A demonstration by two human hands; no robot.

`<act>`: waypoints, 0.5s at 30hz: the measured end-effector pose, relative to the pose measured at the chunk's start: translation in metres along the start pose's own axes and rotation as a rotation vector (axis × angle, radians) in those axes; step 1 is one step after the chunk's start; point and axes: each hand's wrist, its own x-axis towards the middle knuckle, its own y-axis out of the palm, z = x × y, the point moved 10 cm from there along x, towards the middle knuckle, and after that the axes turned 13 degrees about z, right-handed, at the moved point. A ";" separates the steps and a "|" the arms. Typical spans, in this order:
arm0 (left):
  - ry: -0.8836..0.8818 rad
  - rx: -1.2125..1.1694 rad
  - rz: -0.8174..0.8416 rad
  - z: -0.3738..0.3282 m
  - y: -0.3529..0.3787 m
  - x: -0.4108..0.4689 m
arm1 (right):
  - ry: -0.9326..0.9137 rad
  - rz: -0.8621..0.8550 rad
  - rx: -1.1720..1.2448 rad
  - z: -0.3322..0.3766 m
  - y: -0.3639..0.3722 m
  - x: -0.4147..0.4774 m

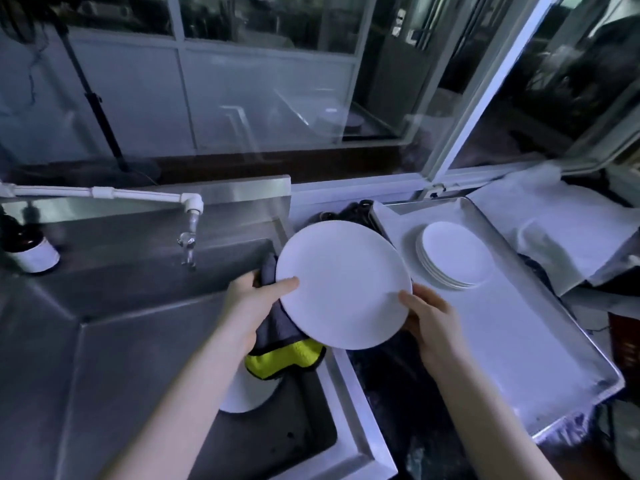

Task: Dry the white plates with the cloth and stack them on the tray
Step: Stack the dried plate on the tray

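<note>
I hold a white plate (pixel 343 285) in the air between the sink and the tray, tilted toward me. My left hand (pixel 254 299) grips its left rim, thumb on the face, with the grey and yellow cloth (pixel 280 355) bunched under the plate and hanging down. My right hand (pixel 427 313) grips the lower right rim, thumb on top. A stack of white plates (pixel 453 254) sits on the metal tray (pixel 540 341) to the right. Another white plate (pixel 242 393) lies in the sink (pixel 145 341), partly hidden by the cloth.
A white pipe tap (pixel 188 237) reaches over the sink's back. A brown bottle (pixel 29 251) stands at the far left. White cloth or paper (pixel 561 223) lies beyond the tray's right edge. Windows run along the back.
</note>
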 end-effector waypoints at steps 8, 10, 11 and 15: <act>-0.086 0.126 0.077 0.014 0.147 0.067 | -0.019 -0.021 0.003 0.029 -0.158 0.067; -0.096 0.143 0.067 0.022 0.180 0.080 | -0.011 -0.029 -0.003 0.032 -0.193 0.083; -0.101 0.153 0.055 0.026 0.195 0.086 | -0.007 -0.035 -0.008 0.032 -0.209 0.090; -0.112 0.188 -0.010 0.038 0.242 0.110 | -0.010 -0.070 -0.014 0.034 -0.260 0.116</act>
